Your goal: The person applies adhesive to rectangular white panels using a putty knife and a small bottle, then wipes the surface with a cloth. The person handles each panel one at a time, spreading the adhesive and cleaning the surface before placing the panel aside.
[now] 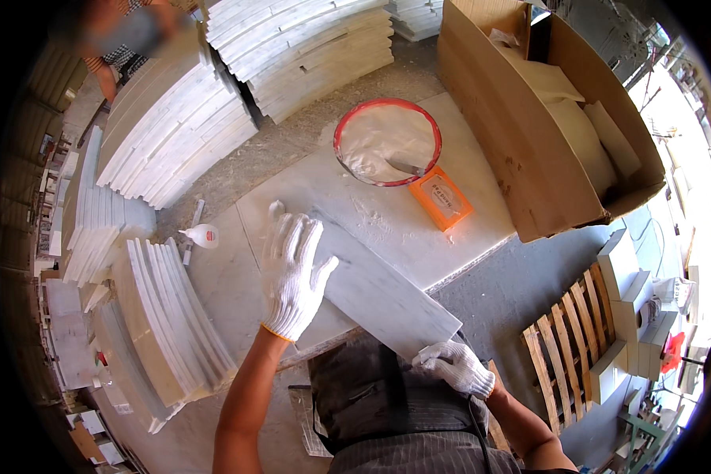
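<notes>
A long pale marble strip (387, 296) lies slantwise across the work table (284, 197), its near right end jutting past the front edge. My right hand (454, 368), in a white knit glove, is closed on the corner of that end. Beside the strip's left edge is my gloved left hand (296, 268), fingers stretched and thumb apart, holding nothing; whether it touches the table cannot be seen. Beyond the strip stands a red-rimmed bowl (371, 146) of whitish paste, with a flat scraper-like blade (407, 164) in it. An orange box (442, 199) sits against the bowl.
Stacked stone strips (182, 134) rise at the far left, others (178, 324) nearer. A white squeeze bottle (204, 235) is left of my left hand. At right are a large open carton (521, 134), a wooden pallet (565, 347) and white blocks (632, 316). Another person is far left.
</notes>
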The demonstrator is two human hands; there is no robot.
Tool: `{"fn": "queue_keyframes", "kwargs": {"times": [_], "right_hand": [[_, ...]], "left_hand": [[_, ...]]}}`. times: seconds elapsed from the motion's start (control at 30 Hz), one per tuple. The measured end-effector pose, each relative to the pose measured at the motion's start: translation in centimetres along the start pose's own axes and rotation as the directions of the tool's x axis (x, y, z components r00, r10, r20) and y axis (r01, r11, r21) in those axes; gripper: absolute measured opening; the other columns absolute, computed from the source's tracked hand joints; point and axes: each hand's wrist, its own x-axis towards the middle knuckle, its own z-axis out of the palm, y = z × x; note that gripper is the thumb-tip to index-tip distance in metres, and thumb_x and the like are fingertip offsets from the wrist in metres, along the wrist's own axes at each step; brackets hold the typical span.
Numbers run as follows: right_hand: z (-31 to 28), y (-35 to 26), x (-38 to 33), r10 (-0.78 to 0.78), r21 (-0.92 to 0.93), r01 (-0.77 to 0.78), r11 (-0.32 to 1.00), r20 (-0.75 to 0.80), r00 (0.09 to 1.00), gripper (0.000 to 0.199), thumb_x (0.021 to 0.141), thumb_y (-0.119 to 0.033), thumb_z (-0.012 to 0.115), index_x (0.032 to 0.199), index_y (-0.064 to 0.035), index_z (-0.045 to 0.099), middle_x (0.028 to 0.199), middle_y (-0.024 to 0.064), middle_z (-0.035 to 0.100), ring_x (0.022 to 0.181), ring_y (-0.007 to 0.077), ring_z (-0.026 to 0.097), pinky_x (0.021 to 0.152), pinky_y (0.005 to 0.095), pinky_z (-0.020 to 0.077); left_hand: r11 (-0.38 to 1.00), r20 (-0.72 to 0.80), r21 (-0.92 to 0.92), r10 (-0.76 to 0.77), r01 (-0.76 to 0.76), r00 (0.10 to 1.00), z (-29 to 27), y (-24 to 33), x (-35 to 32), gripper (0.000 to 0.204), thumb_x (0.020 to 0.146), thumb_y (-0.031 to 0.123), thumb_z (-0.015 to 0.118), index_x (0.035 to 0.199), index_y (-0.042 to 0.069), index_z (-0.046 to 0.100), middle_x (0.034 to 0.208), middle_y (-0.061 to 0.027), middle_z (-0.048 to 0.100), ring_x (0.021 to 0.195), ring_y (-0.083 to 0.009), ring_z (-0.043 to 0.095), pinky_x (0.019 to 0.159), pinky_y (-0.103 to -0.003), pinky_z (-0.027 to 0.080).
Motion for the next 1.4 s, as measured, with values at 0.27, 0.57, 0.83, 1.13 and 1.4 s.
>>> {"fn": "queue_keyframes", "kwargs": {"times": [0.27, 0.57, 0.83, 1.13, 1.4], "right_hand": [[0.1, 2.6, 1.2, 0.015, 0.041, -0.013, 0.999, -0.053, 0.998, 0.017, 0.094, -0.007, 0.065, 0.107, -0.0038, 0.074, 0.102, 0.0043, 0.075, 0.094, 0.0116, 0.065, 0.09, 0.0295, 0.0521], [0.0, 1.8, 1.6, -0.046, 0.028, 0.048, 0.998, -0.062, 0.997, 0.017, 0.095, -0.009, 0.065, 0.106, -0.002, 0.075, 0.098, 0.0034, 0.071, 0.092, 0.0115, 0.063, 0.087, 0.0277, 0.051], [-2.0, -0.8, 1.2, -0.116, 0.011, 0.122, 0.993, -0.219, 0.969, 0.018, 0.092, -0.016, 0.069, 0.101, -0.0007, 0.075, 0.093, 0.0039, 0.07, 0.091, 0.0137, 0.059, 0.084, 0.031, 0.0499], [-5.9, -11.3, 3.5, -0.424, -0.105, 0.421, 0.901, -0.014, 0.905, 0.016, 0.092, -0.012, 0.068, 0.104, -0.001, 0.072, 0.109, 0.0122, 0.069, 0.096, 0.0205, 0.066, 0.088, 0.0335, 0.0525], [-6.2, -9.2, 6.1, -0.348, 0.313, 0.318, 0.895, 0.045, 0.936, 0.018, 0.093, -0.016, 0.07, 0.101, 0.0004, 0.072, 0.103, 0.0074, 0.071, 0.092, 0.0148, 0.062, 0.081, 0.0311, 0.0514]], "left_hand": [[0.892, 0.26, 0.072, 0.415, -0.446, 0.872, -0.5, 5.7, 3.7, 0.075, 0.07, 0.05, 0.079, 0.132, 0.011, 0.059, 0.131, -0.0102, 0.059, 0.131, -0.031, 0.047, 0.119, -0.052, 0.026], [0.859, 0.548, -0.098, 0.468, -0.502, 0.694, 0.2, 6.8, 6.6, 0.036, 0.07, 0.042, 0.078, 0.08, 0.011, 0.064, 0.081, -0.0111, 0.063, 0.081, -0.0317, 0.062, 0.076, -0.045, 0.048], [0.965, 0.628, -0.246, 0.23, -0.09, 0.743, -3.6, 6.6, 5.7, 0.042, 0.071, 0.044, 0.08, 0.08, 0.003, 0.072, 0.078, -0.0128, 0.066, 0.072, -0.0322, 0.064, 0.072, -0.043, 0.049], [0.614, 0.513, -0.492, -0.369, 0.617, 0.775, -7.7, 9.2, -4.3, 0.023, 0.081, 0.019, 0.08, 0.084, -0.002, 0.07, 0.073, -0.0081, 0.062, 0.066, -0.0143, 0.056, 0.063, -0.03, 0.046], [0.302, 0.362, -0.743, -0.569, 0.597, 0.738, -5.4, 7.6, -8.7, 0.014, 0.086, 0.013, 0.075, 0.086, 0.002, 0.068, 0.079, 0.0021, 0.059, 0.073, -0.0073, 0.05, 0.068, -0.025, 0.042]]}}
